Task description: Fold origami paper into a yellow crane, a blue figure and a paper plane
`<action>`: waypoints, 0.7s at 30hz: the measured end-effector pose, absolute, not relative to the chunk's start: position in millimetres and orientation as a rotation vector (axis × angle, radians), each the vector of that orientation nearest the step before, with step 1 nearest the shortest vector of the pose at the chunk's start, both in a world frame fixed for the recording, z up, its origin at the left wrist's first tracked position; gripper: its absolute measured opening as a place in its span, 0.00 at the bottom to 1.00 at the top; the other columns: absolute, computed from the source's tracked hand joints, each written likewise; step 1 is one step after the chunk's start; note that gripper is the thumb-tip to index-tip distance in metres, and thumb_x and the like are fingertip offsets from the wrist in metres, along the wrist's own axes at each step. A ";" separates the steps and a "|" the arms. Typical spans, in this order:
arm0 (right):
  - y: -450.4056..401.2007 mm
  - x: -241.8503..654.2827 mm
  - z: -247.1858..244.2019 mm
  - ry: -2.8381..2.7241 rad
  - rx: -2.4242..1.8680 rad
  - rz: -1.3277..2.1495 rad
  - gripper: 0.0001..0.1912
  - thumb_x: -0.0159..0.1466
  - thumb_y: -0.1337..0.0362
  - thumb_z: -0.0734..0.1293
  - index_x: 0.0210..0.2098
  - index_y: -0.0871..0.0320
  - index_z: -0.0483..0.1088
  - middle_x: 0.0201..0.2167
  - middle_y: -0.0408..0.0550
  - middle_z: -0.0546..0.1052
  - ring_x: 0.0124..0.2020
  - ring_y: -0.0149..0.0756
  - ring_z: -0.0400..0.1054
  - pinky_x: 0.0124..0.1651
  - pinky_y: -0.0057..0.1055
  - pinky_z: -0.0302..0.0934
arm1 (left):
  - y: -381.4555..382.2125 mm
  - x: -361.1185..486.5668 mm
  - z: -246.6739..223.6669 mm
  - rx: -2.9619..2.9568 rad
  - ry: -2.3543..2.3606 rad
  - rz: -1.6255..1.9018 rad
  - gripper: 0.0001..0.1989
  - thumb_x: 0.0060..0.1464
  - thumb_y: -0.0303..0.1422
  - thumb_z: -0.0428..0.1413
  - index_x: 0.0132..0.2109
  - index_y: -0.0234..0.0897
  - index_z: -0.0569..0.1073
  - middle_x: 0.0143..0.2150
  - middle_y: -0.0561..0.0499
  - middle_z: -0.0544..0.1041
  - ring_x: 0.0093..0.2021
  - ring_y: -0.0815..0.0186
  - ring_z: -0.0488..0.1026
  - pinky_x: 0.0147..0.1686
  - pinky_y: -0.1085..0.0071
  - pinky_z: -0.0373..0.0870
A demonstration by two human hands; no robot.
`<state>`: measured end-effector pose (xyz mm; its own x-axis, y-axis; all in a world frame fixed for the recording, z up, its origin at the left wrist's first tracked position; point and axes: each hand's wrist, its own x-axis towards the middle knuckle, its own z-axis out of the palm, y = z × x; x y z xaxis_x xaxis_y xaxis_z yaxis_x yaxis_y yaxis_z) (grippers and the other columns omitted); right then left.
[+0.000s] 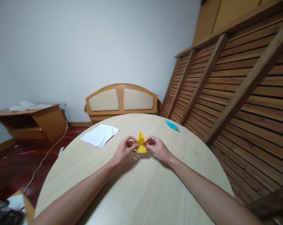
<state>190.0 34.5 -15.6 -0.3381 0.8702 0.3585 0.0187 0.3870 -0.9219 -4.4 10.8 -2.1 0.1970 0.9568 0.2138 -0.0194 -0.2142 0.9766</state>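
At the far left of the frame, a low wooden side cabinet (38, 120) is standing against the wall with crumpled white paper (26, 105) lying on top; its open shelf is looking empty, though shadow is hiding much of it. Moving right, a folded white sheet (99, 135) is lying on the round pale table (141, 187), up and left of our hands. In the centre of the frame, our left hand (124, 150) and right hand (156, 147) are meeting over the table, fingers pinched narrow on either side of a small yellow paper model (141, 143). We are holding it between both hands equally, its point standing upward. Further right, near the table's far edge, a small blue paper piece (172, 125) is lying well apart.
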 end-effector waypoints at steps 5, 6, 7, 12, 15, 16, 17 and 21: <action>32.3 190.6 -13.9 -1.666 -0.812 1.179 0.07 0.57 0.62 0.68 0.34 0.59 0.73 0.34 0.46 0.77 0.35 0.34 0.72 0.38 0.31 0.67 | 10.1 -4.4 -1.5 1.493 0.966 1.230 0.18 0.45 0.41 0.65 0.36 0.35 0.70 0.32 0.51 0.79 0.31 0.68 0.76 0.29 0.75 0.73; 32.2 190.7 -13.8 -1.663 -0.819 1.189 0.07 0.56 0.63 0.68 0.33 0.59 0.74 0.34 0.46 0.78 0.35 0.34 0.72 0.38 0.31 0.67 | 10.2 -4.5 -1.9 1.507 0.980 1.235 0.16 0.45 0.41 0.64 0.35 0.35 0.71 0.32 0.51 0.79 0.30 0.69 0.76 0.29 0.75 0.73; 32.1 190.7 -13.7 -1.659 -0.824 1.195 0.07 0.55 0.63 0.68 0.33 0.59 0.74 0.34 0.46 0.78 0.35 0.34 0.73 0.39 0.32 0.67 | 10.3 -4.6 -2.2 1.521 0.995 1.237 0.16 0.45 0.41 0.64 0.35 0.34 0.73 0.32 0.51 0.78 0.30 0.69 0.75 0.29 0.74 0.73; 33.1 190.0 -13.9 -1.661 -0.850 1.176 0.09 0.55 0.62 0.68 0.33 0.59 0.76 0.34 0.48 0.79 0.36 0.36 0.74 0.40 0.34 0.68 | 7.4 -4.5 1.1 1.515 1.039 1.203 0.18 0.47 0.46 0.62 0.36 0.33 0.77 0.34 0.47 0.80 0.32 0.67 0.76 0.33 0.72 0.75; 32.2 189.7 -12.6 -1.681 -0.866 1.130 0.10 0.56 0.61 0.68 0.34 0.60 0.76 0.35 0.50 0.80 0.36 0.37 0.74 0.41 0.35 0.68 | 5.5 -3.4 4.0 1.508 1.080 1.189 0.22 0.47 0.49 0.62 0.38 0.32 0.78 0.35 0.46 0.80 0.34 0.66 0.76 0.31 0.73 0.74; 31.3 189.8 -11.6 -1.698 -0.871 1.104 0.10 0.57 0.61 0.68 0.34 0.60 0.77 0.35 0.50 0.80 0.36 0.37 0.74 0.41 0.35 0.68 | 5.4 -3.0 4.2 1.512 1.095 1.186 0.22 0.46 0.49 0.62 0.37 0.32 0.77 0.36 0.46 0.80 0.33 0.66 0.76 0.31 0.74 0.74; 30.2 189.9 -10.3 -1.719 -0.873 1.073 0.10 0.57 0.61 0.67 0.34 0.60 0.77 0.35 0.50 0.80 0.37 0.37 0.74 0.42 0.35 0.67 | 5.6 -2.5 3.9 1.517 1.111 1.183 0.22 0.45 0.49 0.63 0.36 0.32 0.77 0.35 0.46 0.79 0.33 0.67 0.76 0.30 0.74 0.73; 23.9 190.8 -3.5 -1.792 -0.866 0.989 0.09 0.59 0.63 0.66 0.34 0.59 0.78 0.38 0.51 0.80 0.42 0.38 0.73 0.46 0.36 0.66 | 9.0 -1.7 -0.9 1.503 1.127 1.212 0.20 0.41 0.45 0.66 0.33 0.33 0.73 0.31 0.51 0.77 0.29 0.69 0.75 0.27 0.76 0.71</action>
